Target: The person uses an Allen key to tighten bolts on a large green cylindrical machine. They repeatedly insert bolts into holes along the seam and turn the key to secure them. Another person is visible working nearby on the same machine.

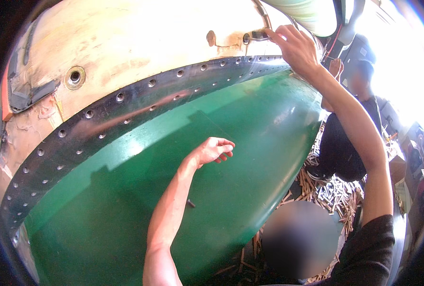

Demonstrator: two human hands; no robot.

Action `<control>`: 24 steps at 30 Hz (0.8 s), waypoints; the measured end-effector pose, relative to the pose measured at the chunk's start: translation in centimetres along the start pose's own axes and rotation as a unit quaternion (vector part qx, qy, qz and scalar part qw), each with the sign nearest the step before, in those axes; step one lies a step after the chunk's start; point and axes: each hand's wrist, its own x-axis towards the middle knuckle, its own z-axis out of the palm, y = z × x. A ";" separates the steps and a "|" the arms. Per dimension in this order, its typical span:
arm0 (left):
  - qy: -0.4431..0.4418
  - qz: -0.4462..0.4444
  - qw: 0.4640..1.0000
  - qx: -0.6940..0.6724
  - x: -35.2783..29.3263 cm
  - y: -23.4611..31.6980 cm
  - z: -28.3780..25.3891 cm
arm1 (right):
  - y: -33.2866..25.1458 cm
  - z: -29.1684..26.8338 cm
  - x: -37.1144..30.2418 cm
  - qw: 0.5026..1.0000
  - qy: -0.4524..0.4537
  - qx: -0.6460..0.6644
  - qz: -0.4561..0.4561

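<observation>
My right hand (295, 47) reaches up to the pale, stained curved panel (140, 33). Its thumb and fingers close on the end of what looks like a silver hex key (259, 38), whose other end meets a dark round hole (246, 38) in the panel. Lower down, my left hand (213, 151) hovers in front of the smooth green curved surface (250, 190), fingers curled and thumb drawn in. Whatever is between those fingers, if anything, is hidden. A small dark bolt (190, 203) lies on the green surface beside my left forearm.
A dark metal flange (126, 107) with rows of holes curves between panel and green surface. A round metal fitting (74, 77) sits at left. To the right, a person in dark clothes (347, 138) crouches near scattered wood strips (338, 195). A blurred round shape (300, 238) appears below.
</observation>
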 end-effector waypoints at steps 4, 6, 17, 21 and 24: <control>-0.008 0.008 1.000 -0.005 0.4 -0.3 0.0 | 0.2 -1.0 -0.1 1.000 -0.010 -0.021 0.021; -0.004 0.007 1.000 -0.005 0.5 -0.3 0.0 | -0.1 -0.6 -0.5 0.998 -0.011 0.019 0.055; -0.013 0.011 1.000 0.001 0.6 -0.3 -0.1 | -1.4 2.4 -1.6 0.957 0.158 0.214 0.118; -0.015 0.014 1.000 0.003 0.4 -0.3 -0.1 | -1.2 2.1 -1.6 0.975 0.143 0.138 0.100; -0.005 0.004 1.000 0.003 0.2 -0.3 0.0 | -1.3 2.1 -1.5 0.976 0.154 0.127 0.086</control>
